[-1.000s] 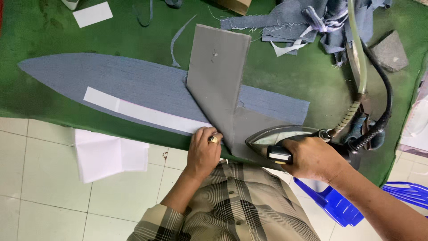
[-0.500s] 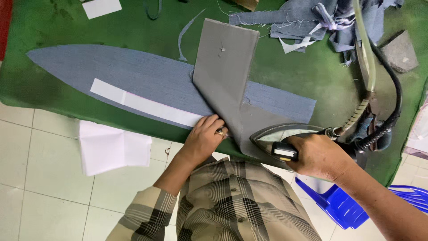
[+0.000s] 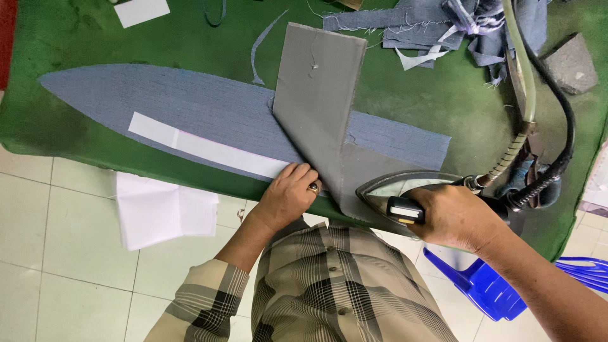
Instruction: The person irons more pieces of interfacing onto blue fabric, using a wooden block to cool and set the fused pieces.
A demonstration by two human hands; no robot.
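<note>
A long pointed blue-grey fabric piece (image 3: 190,111) lies across the green ironing table (image 3: 82,38), with a white strip (image 3: 202,151) along its near edge. A grey fabric piece (image 3: 316,107) is folded up over it. My left hand (image 3: 288,195) presses flat on the fold at the near edge, next to the white strip. My right hand (image 3: 453,215) grips the handle of a steam iron (image 3: 399,187), whose tip rests on the grey fabric just right of my left hand.
The iron's hose and cable (image 3: 532,120) run up the right side. A heap of blue-grey scraps (image 3: 443,22) lies at the back. A grey block (image 3: 570,63) sits far right. White paper (image 3: 161,212) lies on the tiled floor; blue plastic chairs (image 3: 481,285) stand at lower right.
The iron and my right hand have stayed at the grey fabric's lower corner. My left hand has slid slightly along the fold. The view has shifted a little.
</note>
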